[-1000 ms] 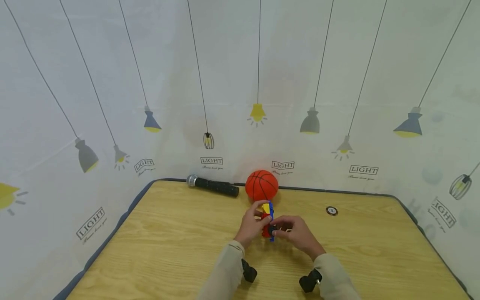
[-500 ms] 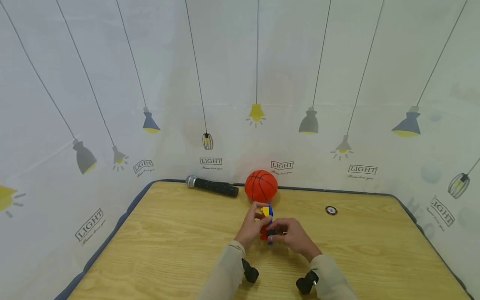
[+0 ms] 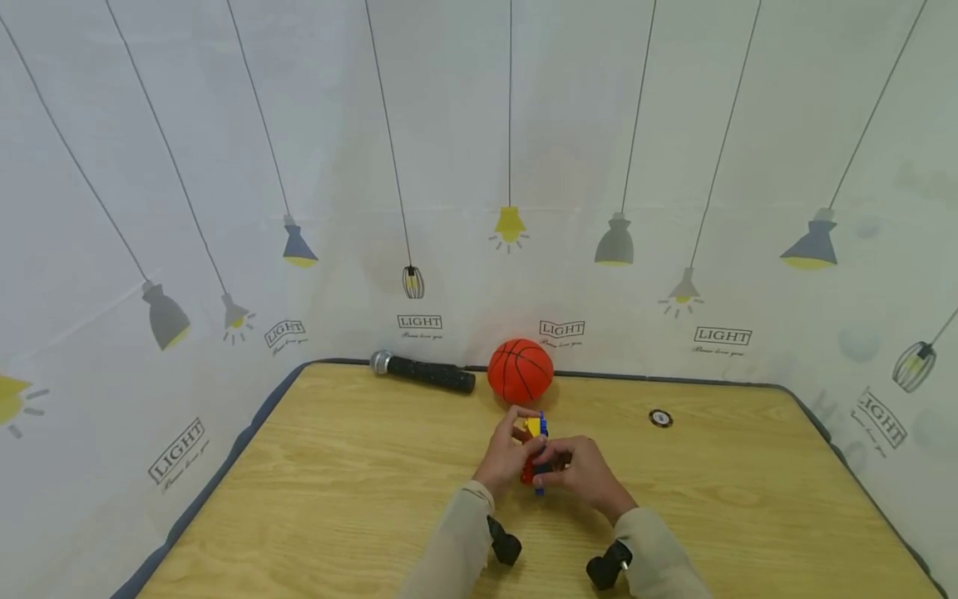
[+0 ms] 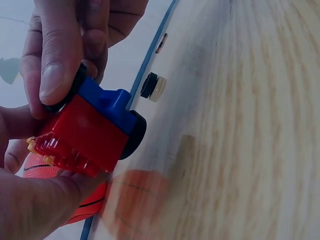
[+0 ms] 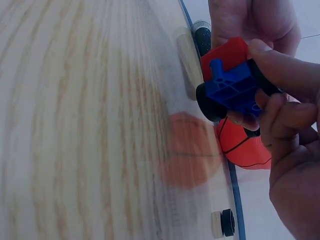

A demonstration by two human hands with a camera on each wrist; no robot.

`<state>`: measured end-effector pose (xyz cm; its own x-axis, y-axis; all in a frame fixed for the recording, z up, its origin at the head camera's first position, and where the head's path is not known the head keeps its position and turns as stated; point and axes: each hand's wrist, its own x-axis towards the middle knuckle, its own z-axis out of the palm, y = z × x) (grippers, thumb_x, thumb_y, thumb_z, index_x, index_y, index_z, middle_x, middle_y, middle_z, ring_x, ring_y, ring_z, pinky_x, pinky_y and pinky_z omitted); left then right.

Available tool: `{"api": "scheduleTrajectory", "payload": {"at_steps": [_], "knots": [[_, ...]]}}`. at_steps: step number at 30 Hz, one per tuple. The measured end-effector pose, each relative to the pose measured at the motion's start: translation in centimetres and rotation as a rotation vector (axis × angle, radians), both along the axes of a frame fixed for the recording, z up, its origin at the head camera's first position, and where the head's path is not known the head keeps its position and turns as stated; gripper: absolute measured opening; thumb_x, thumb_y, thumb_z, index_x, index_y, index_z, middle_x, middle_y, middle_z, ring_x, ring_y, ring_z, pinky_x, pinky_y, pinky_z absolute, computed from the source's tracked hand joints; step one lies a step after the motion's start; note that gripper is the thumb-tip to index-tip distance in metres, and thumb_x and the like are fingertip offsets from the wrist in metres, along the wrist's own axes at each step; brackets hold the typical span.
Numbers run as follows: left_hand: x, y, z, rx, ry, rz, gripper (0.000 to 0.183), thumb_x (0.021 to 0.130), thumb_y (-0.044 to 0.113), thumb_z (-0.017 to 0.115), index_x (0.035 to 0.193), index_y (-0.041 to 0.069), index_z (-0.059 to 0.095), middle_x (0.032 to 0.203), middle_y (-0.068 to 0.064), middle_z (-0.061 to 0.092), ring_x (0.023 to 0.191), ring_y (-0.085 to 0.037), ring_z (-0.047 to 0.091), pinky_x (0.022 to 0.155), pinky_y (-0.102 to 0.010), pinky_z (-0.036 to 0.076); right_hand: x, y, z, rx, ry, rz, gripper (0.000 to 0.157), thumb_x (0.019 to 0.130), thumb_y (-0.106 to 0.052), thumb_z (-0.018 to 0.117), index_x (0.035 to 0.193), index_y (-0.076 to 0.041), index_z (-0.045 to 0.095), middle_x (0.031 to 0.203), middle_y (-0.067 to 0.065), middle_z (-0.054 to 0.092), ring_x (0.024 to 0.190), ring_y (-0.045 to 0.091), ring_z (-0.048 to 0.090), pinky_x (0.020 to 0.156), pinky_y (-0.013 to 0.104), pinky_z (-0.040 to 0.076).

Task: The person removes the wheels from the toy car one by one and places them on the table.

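Note:
A toy car of building blocks is between my hands, above the middle of the table. It has a blue chassis, red bricks, a yellow brick and black wheels. My left hand grips it from the left, fingers at the far end and thumb along its side. With thumb and fingers, my right hand pinches a black wheel on the right side. In the left wrist view, the right fingers cover part of that wheel. The car's near end is partly hidden in the head view.
Behind the hands sits a small red basketball, with a microphone to its left. A poker chip lies at the right. In the wrist views, a small black round piece rests on the wooden table. A printed wall sheet surrounds the table.
The car and both hands have come slightly nearer to me. The right fingers have shifted a little left over the wheel. Both hands keep their hold.

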<state>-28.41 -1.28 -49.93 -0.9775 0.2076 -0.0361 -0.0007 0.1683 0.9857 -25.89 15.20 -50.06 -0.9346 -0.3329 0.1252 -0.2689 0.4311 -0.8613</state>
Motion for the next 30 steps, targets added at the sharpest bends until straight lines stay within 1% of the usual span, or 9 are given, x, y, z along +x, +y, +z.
{"api": "scheduleTrajectory", "payload": {"at_steps": [3,12,14,16,19,21,23,27,30], "knots": [[0.0,0.1,0.0,-0.004,-0.002,0.011,0.031,0.096,0.010,0.067,0.124,0.019,0.057,0.123,-0.021,0.056,0.096,-0.021,0.053,0.069,-0.028,0.045,0.0,-0.1,0.1,0.014,0.017,-0.021,0.015,0.077,-0.011,0.086,0.087,-0.006,0.076,0.088,0.009,0.074,0.069,0.012,0.053,0.061,0.021,0.045],[-0.1,0.4,-0.8,0.051,-0.031,0.045,0.034,0.094,0.007,0.068,0.125,0.016,0.058,0.107,-0.013,0.054,0.090,-0.020,0.052,0.066,-0.027,0.045,0.4,-0.3,0.1,0.051,0.064,-0.051,0.011,0.077,-0.006,0.085,0.084,-0.007,0.077,0.082,0.005,0.073,0.066,0.008,0.051,0.058,0.020,0.043],[-0.3,0.2,-1.1,0.097,-0.043,0.066,0.035,0.095,0.007,0.067,0.128,0.013,0.056,0.104,-0.012,0.054,0.087,-0.019,0.053,0.065,-0.026,0.046,0.5,-0.3,0.4,0.054,0.093,-0.061,0.010,0.077,-0.005,0.084,0.084,-0.007,0.078,0.081,0.004,0.073,0.064,0.007,0.052,0.057,0.020,0.045],[-0.4,0.0,-1.3,0.172,-0.074,0.075,0.037,0.097,0.006,0.063,0.131,0.009,0.051,0.103,-0.012,0.053,0.085,-0.018,0.058,0.066,-0.026,0.050,0.6,-0.1,0.9,0.031,0.104,-0.090,0.009,0.079,-0.006,0.084,0.087,-0.006,0.079,0.081,0.005,0.074,0.061,0.006,0.054,0.054,0.021,0.047],[-0.6,-0.5,-1.2,0.267,-0.099,0.064,0.038,0.101,0.008,0.058,0.136,0.007,0.045,0.107,-0.016,0.055,0.086,-0.023,0.070,0.070,-0.031,0.059,0.5,0.7,2.0,-0.051,0.089,-0.147,0.013,0.082,-0.008,0.081,0.094,-0.004,0.078,0.083,0.009,0.074,0.058,0.009,0.059,0.053,0.024,0.053],[-0.7,-0.9,-0.7,0.292,-0.092,0.030,0.038,0.103,0.012,0.055,0.139,0.009,0.042,0.112,-0.021,0.055,0.090,-0.029,0.075,0.077,-0.038,0.062,0.3,1.3,2.5,-0.118,0.059,-0.176,0.016,0.085,-0.009,0.079,0.100,-0.003,0.076,0.085,0.012,0.073,0.060,0.012,0.062,0.056,0.026,0.056],[-0.7,-1.3,-0.2,0.306,-0.087,0.015,0.036,0.105,0.016,0.053,0.140,0.012,0.043,0.119,-0.023,0.056,0.096,-0.029,0.075,0.084,-0.042,0.061,0.0,2.1,2.9,-0.146,0.035,-0.172,0.018,0.088,-0.009,0.076,0.105,-0.002,0.074,0.089,0.015,0.071,0.066,0.015,0.065,0.061,0.026,0.058],[-0.5,-2.0,0.3,0.350,-0.130,0.020,0.035,0.108,0.019,0.046,0.143,0.018,0.044,0.129,-0.026,0.053,0.099,-0.025,0.074,0.093,-0.048,0.058,-0.5,3.5,2.9,-0.112,-0.013,-0.152,0.021,0.093,-0.008,0.069,0.114,-0.003,0.071,0.095,0.019,0.069,0.073,0.017,0.066,0.066,0.026,0.059],[-0.4,-2.3,0.3,0.352,-0.155,0.010,0.040,0.108,0.019,0.045,0.148,0.020,0.043,0.132,-0.025,0.052,0.100,-0.023,0.074,0.096,-0.048,0.057,-0.8,4.6,2.4,-0.072,-0.030,-0.177,0.024,0.095,-0.006,0.066,0.118,-0.003,0.070,0.097,0.019,0.070,0.074,0.018,0.066,0.069,0.030,0.059]]}}
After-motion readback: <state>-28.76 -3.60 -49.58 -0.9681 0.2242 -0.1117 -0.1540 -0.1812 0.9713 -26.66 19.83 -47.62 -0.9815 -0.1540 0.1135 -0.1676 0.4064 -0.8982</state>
